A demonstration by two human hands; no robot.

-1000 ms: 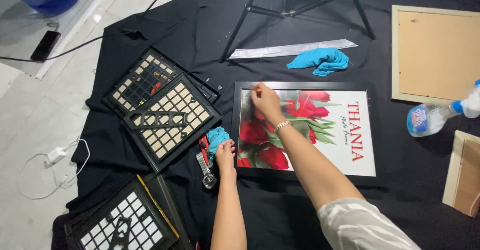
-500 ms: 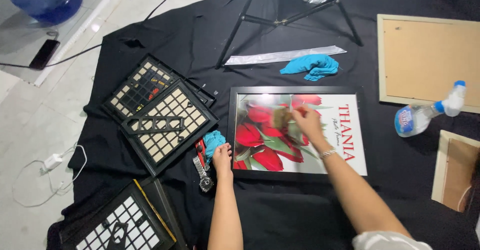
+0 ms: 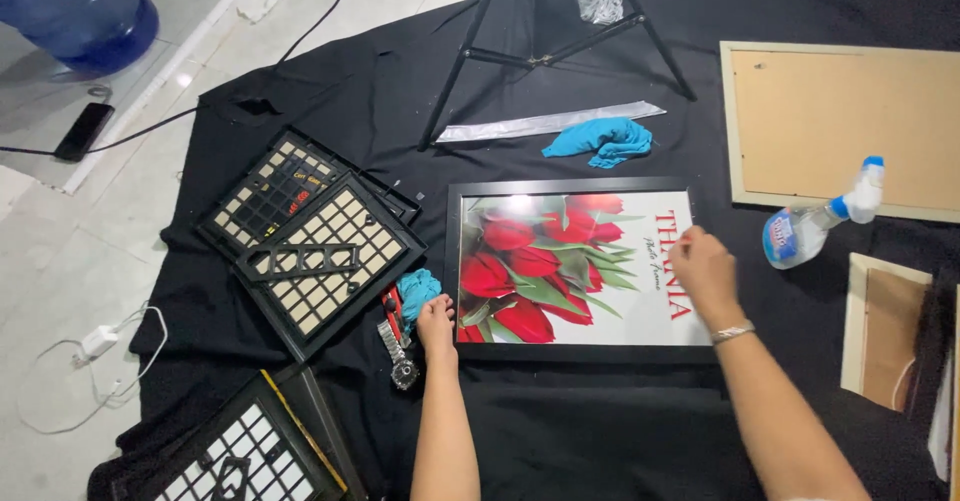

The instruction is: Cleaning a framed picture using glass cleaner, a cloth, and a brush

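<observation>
Your left hand (image 3: 436, 317) rests at the lower left corner of the black picture frame (image 3: 572, 267), fingers curled loosely, touching a small blue cloth (image 3: 417, 288) just beside the frame's edge; whether it grips the cloth you cannot tell. Your right hand (image 3: 703, 269) lies on the glass at the right part of the frame, fingers bent and pressed down on the white strip of the print, holding nothing that shows. That frame sits in the middle of the picture, flat on a black sheet (image 3: 560, 421) spread over the floor, with red tulips showing under the glass.

Left of your left hand, a wristwatch (image 3: 398, 353) and a red-handled tool (image 3: 392, 307) lie on the sheet. Further left, two black grid frames (image 3: 310, 246) are stacked at an angle, and a third grid frame (image 3: 245, 451) sits at the lower left. Above the picture frame lie a second blue cloth (image 3: 601, 141) and a long silver strip (image 3: 545, 124), under the legs of a black tripod (image 3: 545, 36). At the right, a spray bottle (image 3: 815, 226) lies on its side, just below a pale wooden frame (image 3: 850, 126).

Beyond the sheet, upper left, you see light floor tiles (image 3: 60, 261), a blue water jug (image 3: 80, 11), a dark phone (image 3: 83, 131) and a white charger cable (image 3: 95, 346).
</observation>
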